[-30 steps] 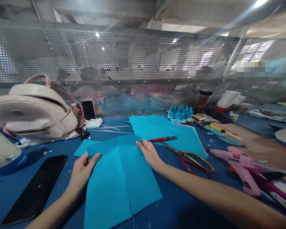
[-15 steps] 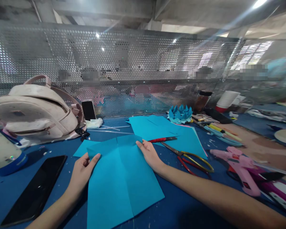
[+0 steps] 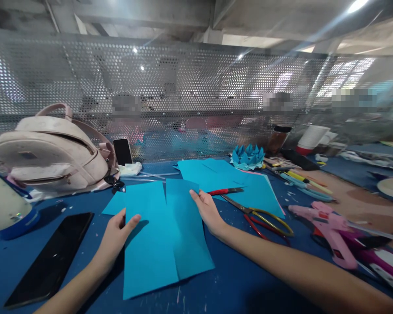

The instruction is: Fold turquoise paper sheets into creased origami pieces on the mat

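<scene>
Nearest, flat on the blue table [image 3: 236, 283]: a creased sheet of blue paper [image 3: 157, 244], far edge lifted slightly, a fold line running down its middle. Gripped at both upper sides. Left hand [image 3: 116, 235] pinching the left edge, thumb on top, fingers tucked under the sheet, loosely curled rather than clenched. Right hand [image 3: 208, 211] pinching the right edge near the far corner, thumb above, fingers below, hand otherwise relaxed. Beside the left forearm, a black phone [image 3: 49, 259] lying face up.

Just right of the right hand: scissors [image 3: 258, 216] with yellow and red handles, blades toward a red-handled knife [image 3: 224, 191]. Further right, a pink glue gun [image 3: 327, 226].

Beyond the held sheet, more blue sheets [image 3: 229, 179] spread flat, a second one peeking out at the left. Behind them, a folded blue paper flower [image 3: 248, 156]. Far left, a pale pink backpack [image 3: 52, 155] with a second phone [image 3: 122, 151] propped against a perforated metal screen [image 3: 183, 87].
</scene>
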Motion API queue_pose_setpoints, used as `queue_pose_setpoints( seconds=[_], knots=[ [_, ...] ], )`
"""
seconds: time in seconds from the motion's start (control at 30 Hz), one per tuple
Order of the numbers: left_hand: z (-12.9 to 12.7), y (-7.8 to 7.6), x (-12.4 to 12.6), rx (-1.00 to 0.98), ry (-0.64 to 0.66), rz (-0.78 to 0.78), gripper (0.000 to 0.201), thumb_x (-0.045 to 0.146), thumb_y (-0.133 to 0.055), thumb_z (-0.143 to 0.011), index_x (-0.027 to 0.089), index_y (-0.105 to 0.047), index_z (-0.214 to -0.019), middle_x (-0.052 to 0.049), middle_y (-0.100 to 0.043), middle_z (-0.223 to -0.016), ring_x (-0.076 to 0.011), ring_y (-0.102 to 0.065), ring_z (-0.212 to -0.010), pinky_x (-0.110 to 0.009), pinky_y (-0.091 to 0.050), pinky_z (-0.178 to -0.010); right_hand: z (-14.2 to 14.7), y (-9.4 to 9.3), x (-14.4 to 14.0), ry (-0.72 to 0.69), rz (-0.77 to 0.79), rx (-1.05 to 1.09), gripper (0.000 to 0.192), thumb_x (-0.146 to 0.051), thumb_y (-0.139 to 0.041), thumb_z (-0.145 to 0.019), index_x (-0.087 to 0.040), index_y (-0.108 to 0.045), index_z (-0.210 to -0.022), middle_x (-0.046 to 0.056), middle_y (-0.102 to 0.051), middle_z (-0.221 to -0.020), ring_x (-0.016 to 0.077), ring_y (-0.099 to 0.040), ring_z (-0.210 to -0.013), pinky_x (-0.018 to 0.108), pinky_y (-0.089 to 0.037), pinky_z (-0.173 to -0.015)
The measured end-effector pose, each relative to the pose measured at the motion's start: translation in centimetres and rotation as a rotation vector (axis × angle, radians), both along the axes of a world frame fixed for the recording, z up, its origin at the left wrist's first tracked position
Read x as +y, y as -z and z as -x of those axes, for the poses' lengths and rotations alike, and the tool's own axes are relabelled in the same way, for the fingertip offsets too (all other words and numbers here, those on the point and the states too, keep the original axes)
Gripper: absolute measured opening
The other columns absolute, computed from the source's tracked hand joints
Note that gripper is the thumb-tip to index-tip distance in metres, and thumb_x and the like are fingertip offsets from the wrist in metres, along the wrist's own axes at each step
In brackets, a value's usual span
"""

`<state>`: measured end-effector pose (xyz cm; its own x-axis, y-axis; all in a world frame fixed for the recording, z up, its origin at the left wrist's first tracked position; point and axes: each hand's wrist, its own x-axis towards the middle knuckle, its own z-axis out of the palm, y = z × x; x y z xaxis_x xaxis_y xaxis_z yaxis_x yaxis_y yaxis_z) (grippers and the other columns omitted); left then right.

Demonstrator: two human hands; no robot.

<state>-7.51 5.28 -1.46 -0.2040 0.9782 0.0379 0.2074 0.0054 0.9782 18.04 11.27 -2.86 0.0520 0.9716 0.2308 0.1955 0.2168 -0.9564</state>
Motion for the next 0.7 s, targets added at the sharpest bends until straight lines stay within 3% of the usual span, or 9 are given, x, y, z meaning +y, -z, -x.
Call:
queue_pose_setpoints(
  seconds=[0.13,0.27,0.33,0.5,0.7],
  knots=[
    [-0.1,-0.4,-0.3,-0.050,0.059,0.055,0.050,0.058,-0.076,-0.062,0.017,-0.069,-0.090,-0.010,-0.075,-0.090,-0.0312,-0.070,-0.077,-0.036,-0.057,-0.060,0.0,-0.4,-0.3,-0.061,0.038,0.023,0.049,-0.068,-0.058,-0.075,-0.020,-0.051,-0.070,-0.001,-0.051,-0.064,0.0167,-0.050,-0.065,0.028,-0.043,-0.060],
    [-0.1,-0.3,-0.3,-0.114,-0.036,0.067,0.054,0.056,-0.075,-0.065,0.019,-0.065,-0.103,-0.013,-0.073,-0.109,-0.0334,-0.070,-0.089,-0.038,-0.059,-0.065,0.2,-1.0,-0.9,-0.297,0.096,0.058,0.048,-0.062,-0.074,-0.064,-0.017,-0.064,-0.080,0.003,-0.064,-0.073,0.0233,-0.061,-0.076,0.033,-0.050,-0.067],
    [0.0,-0.2,-0.2,-0.123,-0.041,0.061,0.053,0.055,-0.074,-0.067,0.019,-0.064,-0.105,-0.013,-0.071,-0.112,-0.0337,-0.070,-0.094,-0.038,-0.059,-0.066,0.3,-1.1,-1.1,-0.338,0.115,0.089,0.046,-0.062,-0.071,-0.068,-0.017,-0.066,-0.080,0.004,-0.066,-0.072,0.0243,-0.062,-0.075,0.033,-0.050,-0.066],
    [0.0,0.2,-0.2,-0.112,-0.045,0.005,0.052,0.052,-0.074,-0.069,0.017,-0.065,-0.107,-0.013,-0.072,-0.112,-0.0347,-0.069,-0.098,-0.038,-0.060,-0.069,0.4,-0.6,-0.9,-0.282,0.129,0.130,0.048,-0.066,-0.062,-0.075,-0.018,-0.064,-0.073,0.003,-0.062,-0.061,0.0226,-0.059,-0.066,0.031,-0.047,-0.059],
    [-0.4,0.5,-0.4,-0.288,-0.042,0.035,0.057,0.047,-0.077,-0.069,0.018,-0.062,-0.117,-0.011,-0.073,-0.110,-0.0322,-0.069,-0.099,-0.040,-0.059,-0.079,0.5,-0.2,-0.9,-0.277,0.145,0.176,0.050,-0.068,-0.063,-0.073,-0.018,-0.062,-0.070,0.001,-0.058,-0.056,0.0193,-0.056,-0.059,0.030,-0.045,-0.055]
  ],
)
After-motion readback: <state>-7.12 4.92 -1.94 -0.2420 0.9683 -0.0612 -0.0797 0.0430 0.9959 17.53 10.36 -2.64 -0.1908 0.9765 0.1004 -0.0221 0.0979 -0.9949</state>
